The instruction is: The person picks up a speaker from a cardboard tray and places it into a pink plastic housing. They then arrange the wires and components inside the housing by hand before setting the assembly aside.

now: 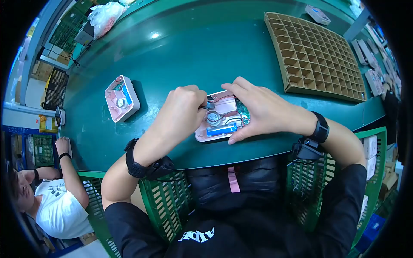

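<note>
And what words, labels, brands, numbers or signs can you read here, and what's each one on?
I won't copy wording out, but here's where it stands:
Black shirt: bold white lettering on the front.
Co-worker's white shirt: dark lettering, too small to read surely.
Blue cylinder in the nearer casing: any marks too small to read.
</note>
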### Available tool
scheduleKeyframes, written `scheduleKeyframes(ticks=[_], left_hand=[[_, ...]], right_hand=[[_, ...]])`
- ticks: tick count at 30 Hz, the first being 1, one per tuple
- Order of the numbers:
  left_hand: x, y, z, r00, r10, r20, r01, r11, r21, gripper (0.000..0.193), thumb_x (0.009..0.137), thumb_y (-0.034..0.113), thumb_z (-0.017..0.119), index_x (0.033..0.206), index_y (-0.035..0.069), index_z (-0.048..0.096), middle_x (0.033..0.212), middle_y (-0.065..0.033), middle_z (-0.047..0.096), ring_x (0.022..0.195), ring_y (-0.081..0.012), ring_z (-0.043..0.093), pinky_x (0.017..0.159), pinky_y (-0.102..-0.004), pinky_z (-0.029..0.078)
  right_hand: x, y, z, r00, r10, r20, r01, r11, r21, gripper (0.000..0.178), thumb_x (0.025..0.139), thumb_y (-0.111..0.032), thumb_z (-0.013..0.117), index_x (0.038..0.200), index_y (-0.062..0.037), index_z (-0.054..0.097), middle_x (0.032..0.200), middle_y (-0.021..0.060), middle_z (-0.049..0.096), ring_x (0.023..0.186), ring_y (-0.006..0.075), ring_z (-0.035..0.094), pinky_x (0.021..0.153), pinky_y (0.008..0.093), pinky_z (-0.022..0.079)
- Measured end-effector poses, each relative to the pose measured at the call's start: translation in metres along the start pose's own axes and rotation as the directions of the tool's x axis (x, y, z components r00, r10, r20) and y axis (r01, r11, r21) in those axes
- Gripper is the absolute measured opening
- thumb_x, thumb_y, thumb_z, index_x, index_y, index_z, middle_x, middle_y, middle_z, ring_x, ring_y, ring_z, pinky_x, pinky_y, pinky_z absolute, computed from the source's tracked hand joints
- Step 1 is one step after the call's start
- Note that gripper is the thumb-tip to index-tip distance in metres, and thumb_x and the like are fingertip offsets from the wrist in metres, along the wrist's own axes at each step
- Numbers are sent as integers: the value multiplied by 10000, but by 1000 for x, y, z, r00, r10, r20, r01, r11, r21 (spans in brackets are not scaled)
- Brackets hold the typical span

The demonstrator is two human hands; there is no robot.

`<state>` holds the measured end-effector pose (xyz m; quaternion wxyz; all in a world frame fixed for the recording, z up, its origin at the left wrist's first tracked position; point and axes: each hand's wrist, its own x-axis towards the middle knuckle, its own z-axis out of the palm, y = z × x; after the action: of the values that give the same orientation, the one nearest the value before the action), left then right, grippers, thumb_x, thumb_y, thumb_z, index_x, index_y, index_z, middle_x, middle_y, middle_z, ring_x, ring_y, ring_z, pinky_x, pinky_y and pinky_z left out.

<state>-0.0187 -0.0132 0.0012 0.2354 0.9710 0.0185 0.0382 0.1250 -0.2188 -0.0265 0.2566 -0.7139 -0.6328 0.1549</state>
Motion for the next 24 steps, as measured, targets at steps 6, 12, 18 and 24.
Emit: scheduleKeyframes(ticks=[6,12,18,24], left_hand=[[3,0,-2,1000,28,-10,-28,999,18,82,761,12,699,822,-43,703,842,-213,675,811,-417,686,743,-486,566],[6,-11,-25,996,44,74,-47,998,30,223,798,109,748,966,-28,700,947,-212,687,872,-403,691,789,-484,568],[-2,-35,-23,954,128,272,-112,991,-73,664,778,202,819,1357,-19,579,1219,-209,645,1062,-385,663,912,-455,559],[-3,-19,-13,912,213,351,-219,976,-22,984,683,212,883,1529,7,423,1369,-195,544,1188,-400,578,989,-455,529]], right_hand=[[-1,7,-8,995,-92,-25,93,994,53,1049,743,-531,904,1486,33,424,1283,196,557,1067,388,653,861,454,553],[2,12,-71,964,80,252,-153,946,285,657,871,-248,825,1422,-44,532,1235,157,615,1052,350,649,845,425,547],[4,19,-56,966,-247,77,253,963,-88,427,762,-34,802,1171,-83,688,1102,102,650,1001,312,639,801,403,540],[9,8,-47,918,-382,108,388,921,-45,242,724,-43,841,951,-60,761,1136,94,651,1019,275,637,804,385,538]])
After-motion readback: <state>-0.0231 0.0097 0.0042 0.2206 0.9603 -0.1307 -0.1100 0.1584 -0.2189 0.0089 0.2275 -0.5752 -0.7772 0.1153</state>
